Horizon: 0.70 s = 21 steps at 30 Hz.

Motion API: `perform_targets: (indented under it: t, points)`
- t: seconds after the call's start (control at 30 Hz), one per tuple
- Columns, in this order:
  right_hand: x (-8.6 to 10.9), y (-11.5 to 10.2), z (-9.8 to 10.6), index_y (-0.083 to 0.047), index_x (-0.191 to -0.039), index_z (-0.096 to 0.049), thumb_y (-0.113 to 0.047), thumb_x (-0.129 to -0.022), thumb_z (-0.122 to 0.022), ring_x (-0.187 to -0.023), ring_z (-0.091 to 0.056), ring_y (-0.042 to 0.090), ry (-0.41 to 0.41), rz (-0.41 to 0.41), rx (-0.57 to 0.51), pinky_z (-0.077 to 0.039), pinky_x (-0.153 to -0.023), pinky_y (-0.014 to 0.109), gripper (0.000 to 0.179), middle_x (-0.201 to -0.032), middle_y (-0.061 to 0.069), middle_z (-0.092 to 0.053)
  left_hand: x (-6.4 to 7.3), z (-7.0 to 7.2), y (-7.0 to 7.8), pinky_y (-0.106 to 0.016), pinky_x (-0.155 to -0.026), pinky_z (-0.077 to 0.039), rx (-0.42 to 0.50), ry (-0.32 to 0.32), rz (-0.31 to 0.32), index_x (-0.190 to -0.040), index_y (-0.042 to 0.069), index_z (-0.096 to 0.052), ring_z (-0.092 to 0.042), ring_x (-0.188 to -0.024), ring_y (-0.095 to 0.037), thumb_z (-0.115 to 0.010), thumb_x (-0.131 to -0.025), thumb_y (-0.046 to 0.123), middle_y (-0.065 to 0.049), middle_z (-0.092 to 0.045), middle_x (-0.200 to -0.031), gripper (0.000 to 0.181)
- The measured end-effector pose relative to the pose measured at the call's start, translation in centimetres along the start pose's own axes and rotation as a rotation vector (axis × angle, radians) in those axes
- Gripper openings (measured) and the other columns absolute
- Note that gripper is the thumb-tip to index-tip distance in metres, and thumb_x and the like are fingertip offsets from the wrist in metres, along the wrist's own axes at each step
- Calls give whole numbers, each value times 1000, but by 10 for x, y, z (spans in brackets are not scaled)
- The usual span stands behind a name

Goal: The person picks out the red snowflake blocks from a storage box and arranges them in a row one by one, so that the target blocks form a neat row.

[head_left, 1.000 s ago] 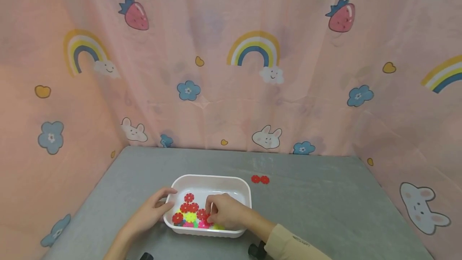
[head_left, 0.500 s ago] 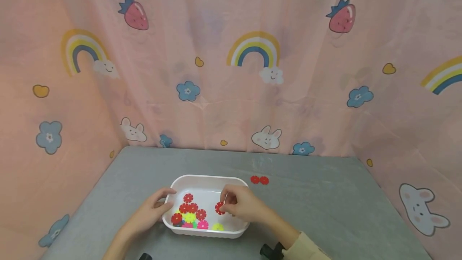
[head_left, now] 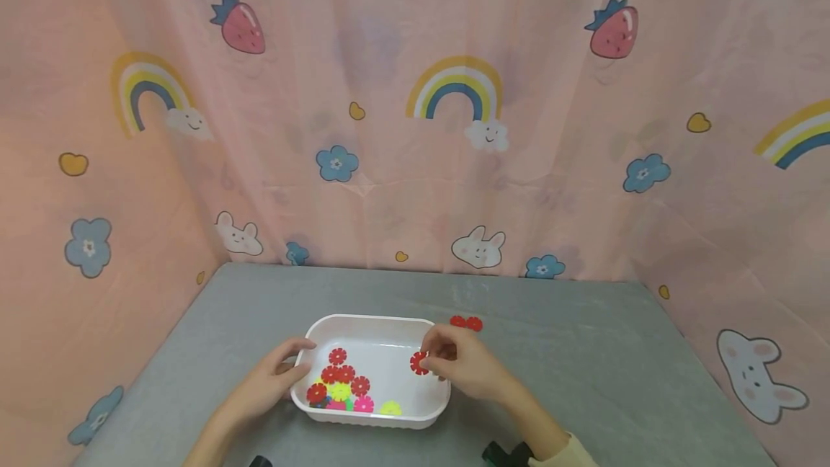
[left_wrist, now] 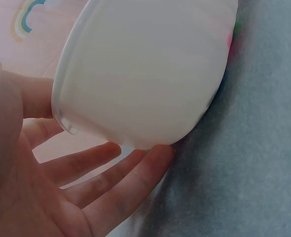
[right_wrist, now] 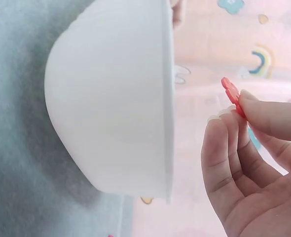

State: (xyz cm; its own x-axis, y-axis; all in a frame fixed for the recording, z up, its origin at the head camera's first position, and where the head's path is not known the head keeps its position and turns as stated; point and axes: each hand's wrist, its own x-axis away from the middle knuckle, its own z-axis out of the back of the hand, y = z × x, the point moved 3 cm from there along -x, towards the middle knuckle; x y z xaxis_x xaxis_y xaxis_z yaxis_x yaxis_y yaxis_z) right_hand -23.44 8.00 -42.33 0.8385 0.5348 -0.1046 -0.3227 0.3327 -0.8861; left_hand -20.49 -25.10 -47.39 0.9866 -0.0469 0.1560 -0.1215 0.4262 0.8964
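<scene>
A white plastic tray (head_left: 382,420) holds several notched, snowflake-like plastic discs. In its left part lie red discs (head_left: 346,375), with a yellow disc (head_left: 339,391) and pink disc (head_left: 364,403) nearer the front. My left hand (head_left: 275,373) grips the tray's left rim, thumb over the edge; in the left wrist view its fingertips (left_wrist: 160,153) touch the outer wall. My right hand (head_left: 470,366) pinches one red disc (head_left: 418,362) between thumb and fingers above the tray's right end. The right wrist view shows that disc (right_wrist: 230,91) edge-on, higher than the rim.
Two red discs (head_left: 466,323) lie side by side on the grey table (head_left: 583,366), behind the tray's right corner and close to my right hand. A pink patterned curtain (head_left: 389,200) encloses the table at the back and sides. A black object (head_left: 506,454) shows below my right wrist.
My right hand has lifted a red disc out of the pile and carried it rightward to the tray's right end. The left hand stays on the rim.
</scene>
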Motion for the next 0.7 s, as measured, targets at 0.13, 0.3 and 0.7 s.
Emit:
perform_targets:
  t: [0.13,0.3,0.7]
  points:
    - [3,2,8,-11,-100,-66,-13,-93,-74,-72,-62,20,38,-15,6,-58,-64,30,11,-86,3,-63,-1,0,0,-44,-77,-61,-6,2,1,-132,10,-58,-65,-112,-37,-67,-99,20,-30,-43,-148,35]
    - [7,1,19,-10,-100,-66,-11,-93,-73,-73,-63,23,82,-24,-6,-59,-66,32,10,-88,5,-64,-1,-1,-2,-45,-78,-61,2,-1,3,-133,9,-58,-65,-113,-37,-67,-99,20,-31,-42,-148,36]
    - [12,5,46,-6,-103,-66,-13,-94,-73,-73,-64,24,206,-56,-65,-59,-68,32,13,-94,9,-69,-1,-1,-3,-44,-78,-61,-17,7,3,-133,10,-58,-65,-113,-37,-67,-99,21,-30,-43,-148,36]
